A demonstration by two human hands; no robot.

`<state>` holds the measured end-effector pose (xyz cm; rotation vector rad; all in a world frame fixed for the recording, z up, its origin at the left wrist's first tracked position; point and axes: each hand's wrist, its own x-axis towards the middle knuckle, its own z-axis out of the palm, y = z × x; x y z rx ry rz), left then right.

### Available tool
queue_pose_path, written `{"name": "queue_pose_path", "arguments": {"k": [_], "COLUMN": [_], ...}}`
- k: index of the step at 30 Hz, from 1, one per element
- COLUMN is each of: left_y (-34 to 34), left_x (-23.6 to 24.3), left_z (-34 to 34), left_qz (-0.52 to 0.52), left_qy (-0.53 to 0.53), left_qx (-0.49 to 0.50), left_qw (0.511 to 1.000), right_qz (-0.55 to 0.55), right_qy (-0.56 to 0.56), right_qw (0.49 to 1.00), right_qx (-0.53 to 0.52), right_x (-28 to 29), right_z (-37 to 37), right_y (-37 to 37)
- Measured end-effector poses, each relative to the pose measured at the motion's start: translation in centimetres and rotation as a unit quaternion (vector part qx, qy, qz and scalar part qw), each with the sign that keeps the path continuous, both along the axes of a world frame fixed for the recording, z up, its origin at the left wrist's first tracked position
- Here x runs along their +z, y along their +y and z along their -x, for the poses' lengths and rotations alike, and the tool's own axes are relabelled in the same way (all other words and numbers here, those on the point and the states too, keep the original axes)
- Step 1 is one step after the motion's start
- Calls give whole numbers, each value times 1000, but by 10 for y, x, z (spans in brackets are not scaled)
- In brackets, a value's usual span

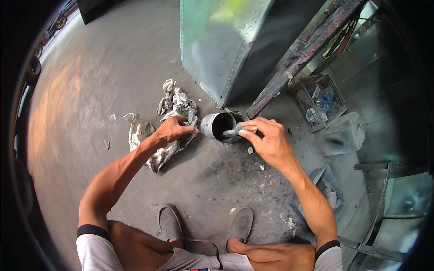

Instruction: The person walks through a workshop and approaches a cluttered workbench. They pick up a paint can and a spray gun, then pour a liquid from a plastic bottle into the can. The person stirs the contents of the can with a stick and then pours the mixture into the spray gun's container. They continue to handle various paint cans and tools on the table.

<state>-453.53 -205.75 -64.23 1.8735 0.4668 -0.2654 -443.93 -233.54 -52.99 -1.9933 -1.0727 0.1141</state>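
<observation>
A grey metal can (209,125) tips sideways with its dark mouth toward the right. My left hand (171,130) is at its base, thumb and fingers closed around that end; the exact contact is partly hidden. Beside and partly behind it is a second round can (239,118), dark inside. My right hand (269,140) pinches the short handle of a paintbrush (232,133), whose grey-coated head lies at the tipped can's mouth. Crumpled, paint-stained rags (156,158) lie on the floor under and around my left hand.
A tall riveted metal panel (217,58) stands just beyond the cans, with a slanting rusty beam (298,61) beside it. At right are a crate (312,119) holding plastic bottles, a whitish container (346,135) and a grey bin (323,180). Paint flakes dot the concrete floor (212,189).
</observation>
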Motion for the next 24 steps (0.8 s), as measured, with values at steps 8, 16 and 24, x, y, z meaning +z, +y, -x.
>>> {"name": "queue_pose_path", "arguments": {"k": [8, 16, 24], "left_y": [-12, -6, -7], "left_x": [27, 15, 13], "left_z": [-3, -2, 0], "left_qz": [152, 167, 227], "left_qy": [61, 34, 16], "left_qx": [-3, -53, -53], "left_qw": [986, 984, 972], "right_qz": [-44, -55, -165], "right_qy": [-350, -285, -207], "right_qw": [928, 953, 954], "right_qx": [119, 91, 143], "right_x": [1, 36, 22], "right_z": [-3, -4, 3], "right_y": [3, -2, 2]}}
